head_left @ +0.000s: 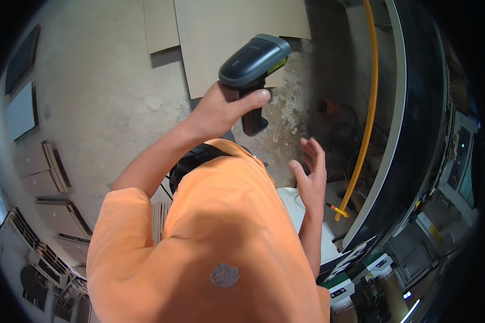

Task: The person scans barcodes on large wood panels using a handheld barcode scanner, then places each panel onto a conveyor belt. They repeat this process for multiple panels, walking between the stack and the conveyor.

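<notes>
My left hand (218, 110) is wrapped round the grip of a black and grey handheld barcode scanner (253, 62). The scanner is raised in front of me, its wide head on top and the grip pointing down. A yellow strip shows along the right underside of the head. My right hand (311, 175) is lifted to the right of my body with its fingers apart and bent, holding nothing. Behind it, a white surface (292, 207) shows in part beside my orange shirt.
Large pale boards (242, 27) lie ahead, beyond the scanner. A long machine edge (407, 107) runs down the right, with a yellow hose (372, 86) alongside. Stacked panels (40, 169) stand at the left. A control panel (462, 156) sits at far right.
</notes>
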The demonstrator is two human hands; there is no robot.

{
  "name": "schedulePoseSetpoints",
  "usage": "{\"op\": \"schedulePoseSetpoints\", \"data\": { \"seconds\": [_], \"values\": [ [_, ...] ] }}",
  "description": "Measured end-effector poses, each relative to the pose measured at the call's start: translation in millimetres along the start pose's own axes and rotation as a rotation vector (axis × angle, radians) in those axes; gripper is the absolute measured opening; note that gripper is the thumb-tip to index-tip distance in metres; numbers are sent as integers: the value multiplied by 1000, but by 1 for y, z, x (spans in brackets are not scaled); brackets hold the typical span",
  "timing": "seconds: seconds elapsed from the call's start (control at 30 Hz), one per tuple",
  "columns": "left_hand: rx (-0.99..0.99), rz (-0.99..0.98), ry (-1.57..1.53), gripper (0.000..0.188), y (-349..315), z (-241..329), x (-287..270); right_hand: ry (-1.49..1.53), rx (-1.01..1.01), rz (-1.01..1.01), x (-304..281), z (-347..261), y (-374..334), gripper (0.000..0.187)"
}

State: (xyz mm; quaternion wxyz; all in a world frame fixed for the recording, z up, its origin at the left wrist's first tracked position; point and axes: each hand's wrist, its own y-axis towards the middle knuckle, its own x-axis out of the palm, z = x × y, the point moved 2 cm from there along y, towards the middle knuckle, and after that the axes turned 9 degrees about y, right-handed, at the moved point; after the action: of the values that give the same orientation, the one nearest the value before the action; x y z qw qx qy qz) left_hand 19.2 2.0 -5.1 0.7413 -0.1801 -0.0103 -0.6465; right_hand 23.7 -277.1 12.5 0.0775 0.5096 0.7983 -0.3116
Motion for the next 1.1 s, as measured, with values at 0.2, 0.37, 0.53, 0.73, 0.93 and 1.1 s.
{"op": "schedulePoseSetpoints", "data": {
  "seconds": [0.2, 0.37, 0.53, 0.73, 0.93, 1.1],
  "values": [
    [47, -136, 229, 34, 2, 22, 46, 49, -262, -12, 57, -80, 32, 67],
    [783, 97, 945, 46, -21, 94, -47, 303, 83, 200, 36, -40, 36, 27],
    [1249, 144, 864, 46, -28, 168, -79, 312, 212, 320, 8, 8, 18, 41],
    [1437, -139, 750, 45, -23, 181, -32, 389, 248, 356, 13, 19, 4, 35],
    [1498, -273, 675, 44, -17, 179, -7, 259, 253, 323, 27, 20, -1, 24],
    [1505, -317, 655, 43, -15, 183, -11, 275, 258, 321, 26, 25, -10, 24]
  ]
}}
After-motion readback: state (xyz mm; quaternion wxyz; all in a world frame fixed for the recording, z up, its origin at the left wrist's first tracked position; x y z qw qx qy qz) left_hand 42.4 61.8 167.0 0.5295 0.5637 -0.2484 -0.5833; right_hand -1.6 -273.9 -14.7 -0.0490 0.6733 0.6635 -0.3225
